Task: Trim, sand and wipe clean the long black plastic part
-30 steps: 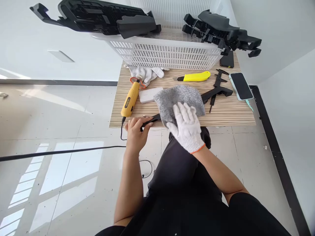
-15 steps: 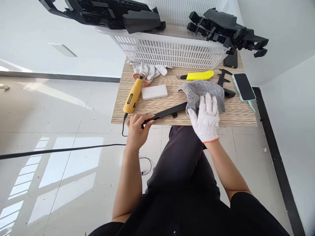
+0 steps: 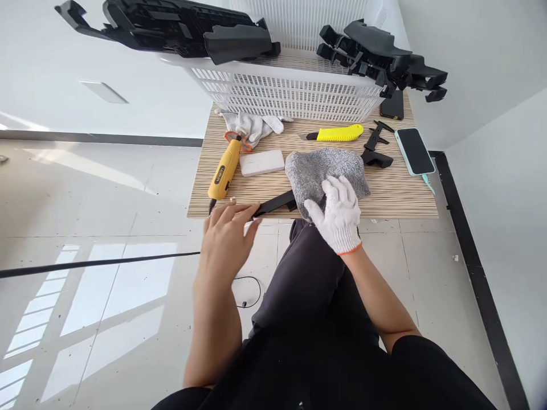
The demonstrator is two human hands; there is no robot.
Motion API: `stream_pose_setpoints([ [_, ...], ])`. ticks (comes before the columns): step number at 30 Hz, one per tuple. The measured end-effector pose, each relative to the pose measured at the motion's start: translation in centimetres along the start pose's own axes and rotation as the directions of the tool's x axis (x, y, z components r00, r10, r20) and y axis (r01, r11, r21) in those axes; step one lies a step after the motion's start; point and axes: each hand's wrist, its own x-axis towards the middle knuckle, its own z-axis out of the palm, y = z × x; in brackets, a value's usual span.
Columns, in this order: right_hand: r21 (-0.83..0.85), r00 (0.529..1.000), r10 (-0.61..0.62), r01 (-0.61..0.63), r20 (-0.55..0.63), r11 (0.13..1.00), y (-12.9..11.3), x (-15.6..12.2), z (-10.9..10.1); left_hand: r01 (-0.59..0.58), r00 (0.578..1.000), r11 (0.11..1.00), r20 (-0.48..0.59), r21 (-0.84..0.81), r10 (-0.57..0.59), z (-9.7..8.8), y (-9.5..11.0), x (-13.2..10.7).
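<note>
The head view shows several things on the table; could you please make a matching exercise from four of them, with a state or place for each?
Things:
1. Grey cloth
2. Yellow knife
3. Long black part
4. Teal-edged phone

States and places:
A. Running under the cloth
B. Dark screen, cable at one end
C. Directly under the gloved right hand
D. Blade exposed

Pairs: 1-C, 2-D, 3-A, 4-B

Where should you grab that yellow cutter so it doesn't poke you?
The yellow cutter lies flat on the table with its bare blade pointing left in the picture. So the long handle's right end looks safest to grip, coming from above and the right.
</note>
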Motion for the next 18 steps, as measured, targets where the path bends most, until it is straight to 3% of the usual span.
stream_pose_setpoints([
  [3,0.013,0.999,-0.009,0.010,-0.052,1.000,-0.1,-0.3,0.4,-0.035,0.999,0.993,0.034,0.112,0.032,0.9,3.5,0.0],
  [8,0.057,0.999,0.003,-0.001,-0.038,0.998,0.1,-0.7,-0.2,-0.097,0.995,0.991,-0.005,0.091,0.098,3.4,7.7,2.6],
  [13,0.073,0.983,-0.172,0.167,0.063,0.983,0.1,-0.9,-0.4,-0.127,0.991,0.990,-0.039,0.052,0.129,4.3,8.7,5.1],
  [18,-0.018,0.980,-0.157,0.161,0.118,0.987,-0.2,-0.5,-0.1,-0.123,0.988,0.992,-0.084,0.034,0.126,5.3,8.4,5.7],
])
